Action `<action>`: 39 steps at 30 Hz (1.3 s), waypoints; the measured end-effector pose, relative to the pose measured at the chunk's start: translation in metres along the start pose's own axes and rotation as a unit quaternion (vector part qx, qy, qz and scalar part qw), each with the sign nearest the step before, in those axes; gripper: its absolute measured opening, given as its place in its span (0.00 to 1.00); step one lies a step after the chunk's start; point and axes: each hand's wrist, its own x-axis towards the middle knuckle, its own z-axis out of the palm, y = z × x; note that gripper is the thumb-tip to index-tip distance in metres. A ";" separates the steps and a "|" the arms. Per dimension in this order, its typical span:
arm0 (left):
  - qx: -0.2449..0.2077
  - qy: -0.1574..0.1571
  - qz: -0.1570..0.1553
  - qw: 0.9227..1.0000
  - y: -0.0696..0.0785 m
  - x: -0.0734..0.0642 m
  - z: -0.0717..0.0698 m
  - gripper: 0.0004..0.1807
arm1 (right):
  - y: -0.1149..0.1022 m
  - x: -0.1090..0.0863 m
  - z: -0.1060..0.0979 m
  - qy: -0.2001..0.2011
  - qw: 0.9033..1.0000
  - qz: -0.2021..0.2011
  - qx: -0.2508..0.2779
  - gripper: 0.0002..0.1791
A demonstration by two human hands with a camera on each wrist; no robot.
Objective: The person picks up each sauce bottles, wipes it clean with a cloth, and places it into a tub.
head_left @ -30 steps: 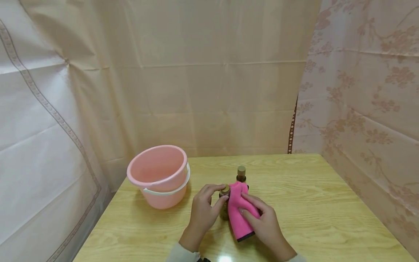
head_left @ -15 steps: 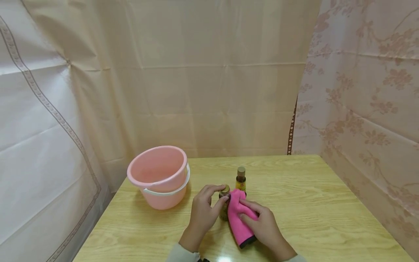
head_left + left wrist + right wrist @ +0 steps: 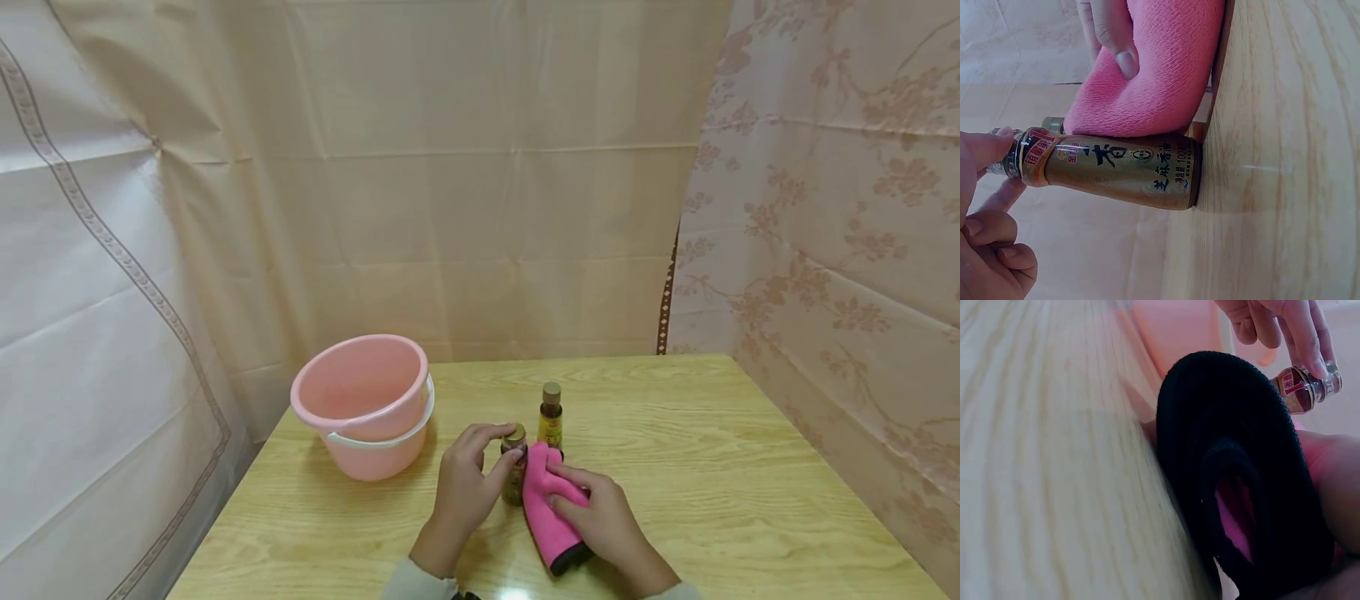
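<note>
My left hand (image 3: 467, 483) pinches the cap and neck of a small sesame oil bottle (image 3: 1122, 172) between thumb and fingers. The bottle stands upright on the table, its gold label showing in the left wrist view. In my right hand (image 3: 609, 515) is a folded pink plush cloth (image 3: 542, 508), gripped between thumb and fingers and pressed along the bottle's right side. Black trim (image 3: 1222, 394) edges the cloth and fills much of the right wrist view. Just behind the cloth stands a second dark bottle (image 3: 551, 423) with a yellow label and brownish cap, its base hidden.
A pink bucket (image 3: 375, 460) with a white handle (image 3: 390, 440) stands at the table's left side. The wooden table (image 3: 720, 467) reaches back to a beige curtain (image 3: 480, 208). Patterned cloth (image 3: 847, 250) hangs along the right.
My right hand has drawn the pink cloth down along the bottle and slightly toward me. More of the second bottle now shows behind it. My left hand keeps its hold on the cap.
</note>
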 end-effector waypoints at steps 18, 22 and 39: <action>0.000 0.004 0.013 1.000 -0.003 -0.001 0.002 0.16 | -0.001 -0.002 0.001 0.002 1.000 0.013 0.007 0.27; 0.001 0.004 0.012 1.000 -0.003 -0.001 0.002 0.17 | -0.001 -0.003 0.002 0.021 0.999 0.015 0.032 0.26; -0.002 0.000 0.016 1.000 -0.004 -0.001 0.002 0.17 | -0.006 -0.004 0.002 0.053 0.993 -0.040 0.093 0.25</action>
